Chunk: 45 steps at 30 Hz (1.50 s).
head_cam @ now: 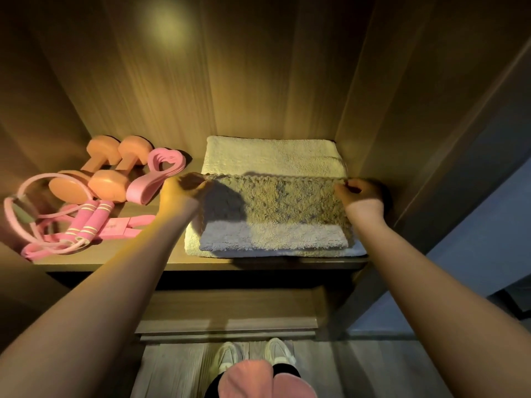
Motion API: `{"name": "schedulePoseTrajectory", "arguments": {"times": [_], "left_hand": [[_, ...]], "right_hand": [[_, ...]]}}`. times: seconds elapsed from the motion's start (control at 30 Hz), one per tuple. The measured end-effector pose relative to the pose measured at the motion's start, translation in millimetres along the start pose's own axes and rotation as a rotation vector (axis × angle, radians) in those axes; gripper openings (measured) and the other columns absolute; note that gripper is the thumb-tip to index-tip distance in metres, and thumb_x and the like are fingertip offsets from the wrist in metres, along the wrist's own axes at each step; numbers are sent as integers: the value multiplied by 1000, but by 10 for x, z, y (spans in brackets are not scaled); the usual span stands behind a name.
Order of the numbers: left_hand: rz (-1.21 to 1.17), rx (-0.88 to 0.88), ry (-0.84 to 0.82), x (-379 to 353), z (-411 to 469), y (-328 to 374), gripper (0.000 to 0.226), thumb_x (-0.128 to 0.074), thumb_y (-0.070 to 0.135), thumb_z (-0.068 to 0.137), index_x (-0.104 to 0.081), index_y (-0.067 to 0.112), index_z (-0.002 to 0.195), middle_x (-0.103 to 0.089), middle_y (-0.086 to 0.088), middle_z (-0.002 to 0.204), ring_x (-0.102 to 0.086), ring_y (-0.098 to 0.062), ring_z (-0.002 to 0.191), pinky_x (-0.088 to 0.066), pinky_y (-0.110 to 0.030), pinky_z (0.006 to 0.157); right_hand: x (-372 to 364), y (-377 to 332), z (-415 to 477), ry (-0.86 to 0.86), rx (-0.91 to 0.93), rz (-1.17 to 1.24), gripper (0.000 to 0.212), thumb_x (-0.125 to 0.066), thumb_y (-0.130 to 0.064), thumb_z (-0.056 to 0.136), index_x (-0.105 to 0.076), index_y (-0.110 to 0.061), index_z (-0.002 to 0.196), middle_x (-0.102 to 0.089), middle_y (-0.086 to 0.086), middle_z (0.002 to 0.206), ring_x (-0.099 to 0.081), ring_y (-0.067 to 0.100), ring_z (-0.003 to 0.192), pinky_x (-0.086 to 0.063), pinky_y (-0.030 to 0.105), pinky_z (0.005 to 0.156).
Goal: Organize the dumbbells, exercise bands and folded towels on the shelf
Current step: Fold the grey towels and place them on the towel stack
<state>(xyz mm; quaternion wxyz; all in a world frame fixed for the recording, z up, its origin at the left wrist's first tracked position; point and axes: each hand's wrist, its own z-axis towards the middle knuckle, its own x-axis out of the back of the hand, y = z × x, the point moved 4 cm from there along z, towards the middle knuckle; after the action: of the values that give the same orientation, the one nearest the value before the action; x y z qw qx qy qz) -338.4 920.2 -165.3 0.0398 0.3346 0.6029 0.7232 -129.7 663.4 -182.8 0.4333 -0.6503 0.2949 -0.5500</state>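
While my arms reach onto the shelf (pixel 115 261), my left hand (pixel 179 193) and right hand (pixel 359 193) each pinch a far corner of the grey towel (pixel 275 208), which stretches between my fingers atop the folded cream towel (pixel 270 155). Left of my left fingers lie the pink jump rope (pixel 86 222) and, farther back, the heart-shaped bands (pixel 156 173) just beside two orange dumbbells (pixel 106 170).

Shaggy, rough-piled cloth on the grey towel (pixel 275 202) between the fingers (pixel 349 186); beyond them a paler towel (pixel 270 153), soft terry. Left of the fingers, matt dumbbells (pixel 106 179) on a grained wood shelf (pixel 115 259).
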Motion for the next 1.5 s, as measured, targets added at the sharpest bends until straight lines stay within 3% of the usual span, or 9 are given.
{"name": "schedulePoseTrajectory", "arguments": {"times": [0.1,0.2,0.37,0.53,0.63,0.77,1.03,1.27,1.5], "left_hand": [[-139,-46,78,203,-260,40,11,-66,12,91,-65,20,83,-63,9,80,-57,1,71,-46,-19,69],[-207,-97,62,408,-526,102,6,-69,14,89,-65,9,86,-63,1,75,-52,6,49,-41,-12,52],[-219,-216,26,800,-933,299,13,-72,10,85,-62,17,81,-64,-8,81,-59,-22,78,-49,-39,76],[-167,-216,-73,1056,-1160,442,42,-67,7,89,-59,16,130,-69,-5,97,-62,-17,101,-48,-36,95],[-198,-171,-120,1105,-1224,416,11,-64,8,91,-70,15,97,-66,-6,94,-59,-21,95,-46,-44,95],[-323,-47,-134,959,-1284,342,22,-49,18,101,-54,16,79,-59,-9,95,-51,-22,91,-41,-41,87],[22,-39,202,516,-1160,25,23,-41,29,103,-52,10,107,-56,-8,96,-51,-26,88,-39,-38,73],[171,9,169,141,-535,-211,22,-42,25,103,-51,8,113,-56,-9,99,-51,-28,89,-36,-36,74],[321,21,112,-217,180,-224,32,-39,34,103,-51,9,119,-63,-18,114,-60,-36,102,-47,-44,87]], "right_hand": [[184,-48,-239,53,16,234,17,-69,-25,89,-67,-14,101,-61,-5,78,-60,16,75,-46,23,62],[381,-171,-531,39,105,292,5,-69,-20,89,-66,-17,92,-64,-8,82,-60,11,81,-50,22,71],[670,-260,-916,27,216,400,13,-75,-15,83,-68,-26,81,-68,-7,85,-63,10,84,-51,26,79],[816,-326,-1147,-116,232,452,22,-70,-5,86,-68,-21,101,-65,-8,84,-64,5,82,-50,16,74],[832,-309,-1249,-182,190,468,14,-64,-5,91,-69,-17,85,-67,-1,83,-63,17,83,-50,25,71],[712,-251,-1318,-180,198,355,13,-52,-20,100,-60,-22,89,-60,5,89,-56,19,83,-46,34,74],[320,-135,-1242,-4,276,58,17,-40,-23,103,-47,-9,93,-47,-1,74,-43,13,66,-34,29,59],[-78,-11,-494,-53,136,-142,21,-38,-21,103,-51,-10,116,-58,7,99,-57,29,87,-48,42,76],[-364,-25,202,-57,119,-281,16,-31,-19,104,-44,-8,107,-46,7,83,-44,24,75,-32,33,65]]}}
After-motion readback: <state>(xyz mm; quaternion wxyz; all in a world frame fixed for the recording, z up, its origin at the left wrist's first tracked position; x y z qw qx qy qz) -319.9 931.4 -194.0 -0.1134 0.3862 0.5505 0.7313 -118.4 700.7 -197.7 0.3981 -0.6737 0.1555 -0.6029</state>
